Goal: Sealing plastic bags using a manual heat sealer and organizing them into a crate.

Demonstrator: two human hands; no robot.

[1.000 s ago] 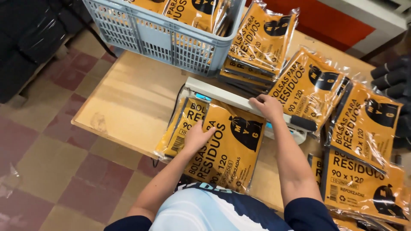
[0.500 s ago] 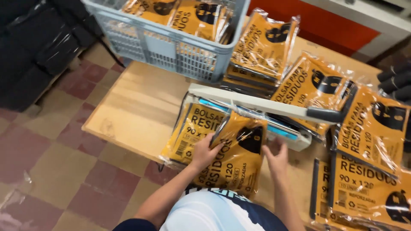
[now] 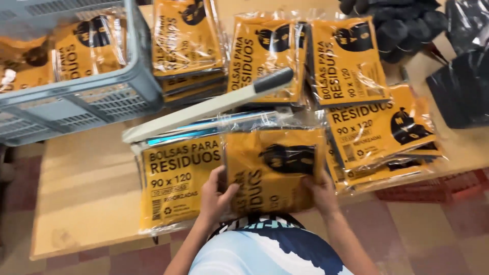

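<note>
Head cam looks straight down at a wooden table (image 3: 81,178) pretty much covered in orange plastic-wrapped packs of bags. Both hands are on one orange pack (image 3: 272,170) at the near edge of the table, right in front of the person. The left hand (image 3: 216,196) has its fingers curled around the pack's left edge, thumb on top, and the right hand (image 3: 318,191) pinches the right edge the same way. That pack sits partly on top of another flat pack (image 3: 175,186) just to its left, and its far edge is up against a long cream-coloured bar with a black grip, looks like a heat sealer arm (image 3: 214,104), raised at an angle. Behind that are more orange stacks (image 3: 351,61), a grey plastic crate (image 3: 102,97) on the far left with packs inside, and some black bags (image 3: 461,86) far right.
</note>
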